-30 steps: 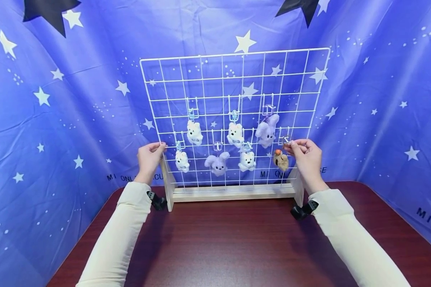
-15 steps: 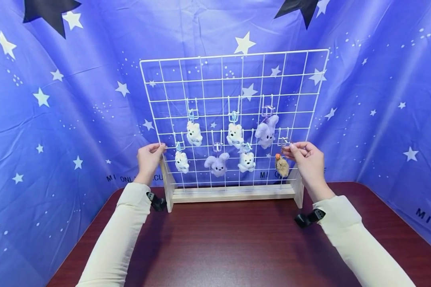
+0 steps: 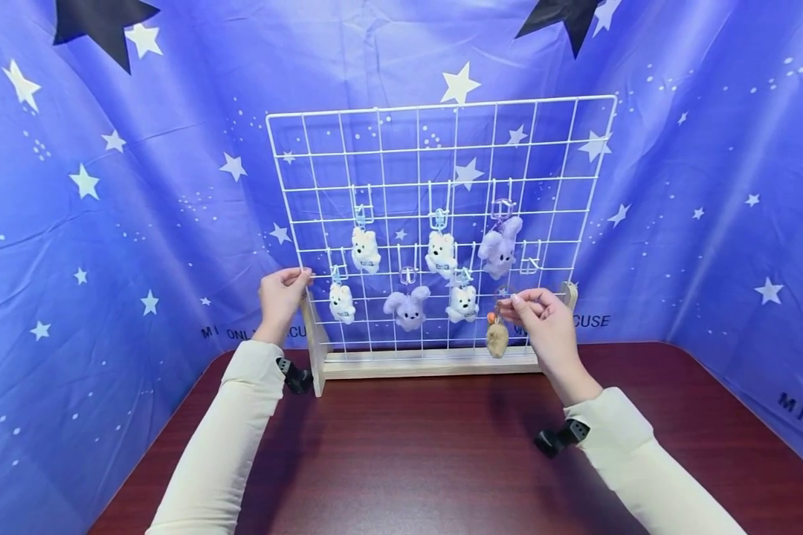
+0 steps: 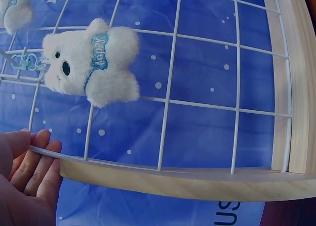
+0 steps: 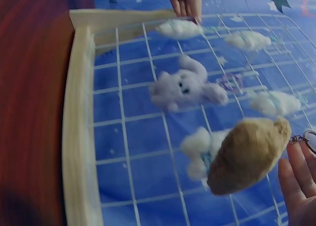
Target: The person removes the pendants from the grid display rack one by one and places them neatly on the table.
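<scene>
Through my head view I have two hands, well apart. My left hand (image 3: 282,296) is clamped on the side rim of the white wire grid (image 3: 442,106) at about eight o'clock on its face. My right hand (image 3: 549,323), near four o'clock, pinches the brown plush keychain (image 3: 497,342) by its ring (image 5: 305,134); the plush hangs before the grid at five o'clock. From that plush, a hook (image 3: 530,264) sits at one o'clock, a purple long-eared plush (image 3: 499,251) at twelve and a white plush (image 3: 463,305) between ten and eleven.
</scene>
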`<action>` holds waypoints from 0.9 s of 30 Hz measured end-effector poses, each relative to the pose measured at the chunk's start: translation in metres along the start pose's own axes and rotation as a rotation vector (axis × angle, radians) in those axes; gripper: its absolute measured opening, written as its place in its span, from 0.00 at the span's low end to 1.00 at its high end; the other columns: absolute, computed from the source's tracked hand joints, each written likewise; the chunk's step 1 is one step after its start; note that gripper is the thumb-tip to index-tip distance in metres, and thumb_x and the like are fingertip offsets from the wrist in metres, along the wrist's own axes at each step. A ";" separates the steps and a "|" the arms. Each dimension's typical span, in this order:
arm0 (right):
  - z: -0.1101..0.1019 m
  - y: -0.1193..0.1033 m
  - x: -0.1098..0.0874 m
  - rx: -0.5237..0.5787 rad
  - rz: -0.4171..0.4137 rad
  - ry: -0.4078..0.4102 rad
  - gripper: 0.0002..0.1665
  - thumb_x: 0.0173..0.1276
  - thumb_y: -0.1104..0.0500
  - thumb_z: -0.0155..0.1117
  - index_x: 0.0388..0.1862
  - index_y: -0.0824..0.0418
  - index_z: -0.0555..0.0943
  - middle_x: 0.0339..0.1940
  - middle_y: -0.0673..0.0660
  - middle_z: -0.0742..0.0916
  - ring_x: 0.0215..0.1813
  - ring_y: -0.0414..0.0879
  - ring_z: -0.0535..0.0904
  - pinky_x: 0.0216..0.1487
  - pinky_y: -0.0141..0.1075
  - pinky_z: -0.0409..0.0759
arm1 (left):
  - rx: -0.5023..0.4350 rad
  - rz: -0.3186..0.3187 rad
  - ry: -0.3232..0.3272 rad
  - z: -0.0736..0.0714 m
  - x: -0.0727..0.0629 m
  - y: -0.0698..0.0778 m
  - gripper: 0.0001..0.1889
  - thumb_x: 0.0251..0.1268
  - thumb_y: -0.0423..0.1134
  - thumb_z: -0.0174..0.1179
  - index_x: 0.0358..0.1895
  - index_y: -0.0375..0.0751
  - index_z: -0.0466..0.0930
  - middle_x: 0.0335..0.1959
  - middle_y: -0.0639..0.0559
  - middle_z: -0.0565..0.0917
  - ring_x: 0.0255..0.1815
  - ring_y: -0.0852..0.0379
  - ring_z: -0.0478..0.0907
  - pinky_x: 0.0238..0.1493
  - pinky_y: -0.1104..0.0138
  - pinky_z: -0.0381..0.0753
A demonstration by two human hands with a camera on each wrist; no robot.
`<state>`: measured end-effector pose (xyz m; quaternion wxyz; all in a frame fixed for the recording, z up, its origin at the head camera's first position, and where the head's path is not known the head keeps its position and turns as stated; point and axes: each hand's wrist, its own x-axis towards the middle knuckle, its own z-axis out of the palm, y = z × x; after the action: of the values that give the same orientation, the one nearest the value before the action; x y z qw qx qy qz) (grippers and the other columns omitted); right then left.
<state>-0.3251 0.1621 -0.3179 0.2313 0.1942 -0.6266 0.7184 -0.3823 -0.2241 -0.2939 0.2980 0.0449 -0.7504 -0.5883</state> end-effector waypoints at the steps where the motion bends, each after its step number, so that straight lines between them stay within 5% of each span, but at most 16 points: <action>1: 0.002 0.002 -0.002 0.000 0.000 -0.009 0.05 0.69 0.67 0.56 0.36 0.71 0.73 0.28 0.46 0.88 0.32 0.39 0.85 0.38 0.31 0.81 | -0.004 0.000 -0.003 0.000 0.000 0.000 0.14 0.62 0.38 0.62 0.45 0.31 0.83 0.38 0.38 0.86 0.34 0.55 0.84 0.28 0.78 0.78; 6: 0.016 0.009 -0.012 0.010 0.025 -0.067 0.08 0.69 0.69 0.55 0.38 0.77 0.71 0.28 0.46 0.88 0.32 0.39 0.85 0.39 0.32 0.81 | 0.009 -0.002 -0.004 0.000 0.000 -0.002 0.14 0.63 0.39 0.62 0.45 0.32 0.83 0.39 0.37 0.86 0.40 0.46 0.83 0.29 0.77 0.78; 16: 0.043 0.028 -0.026 -0.024 0.109 -0.118 0.07 0.68 0.70 0.55 0.38 0.77 0.71 0.30 0.49 0.88 0.32 0.39 0.85 0.42 0.32 0.81 | 0.012 -0.012 0.009 0.003 0.001 0.001 0.13 0.63 0.39 0.62 0.44 0.33 0.84 0.39 0.38 0.86 0.41 0.46 0.83 0.29 0.78 0.77; 27: 0.077 0.055 -0.044 0.035 0.132 -0.189 0.07 0.67 0.74 0.53 0.37 0.81 0.70 0.36 0.77 0.83 0.33 0.39 0.85 0.43 0.32 0.81 | 0.016 -0.010 0.010 0.002 -0.001 0.000 0.13 0.63 0.39 0.61 0.45 0.33 0.83 0.40 0.37 0.85 0.43 0.43 0.82 0.30 0.78 0.76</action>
<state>-0.3220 0.0757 -0.3768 0.1198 0.2233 -0.6445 0.7214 -0.3827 -0.2220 -0.2947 0.2984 0.0540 -0.7534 -0.5834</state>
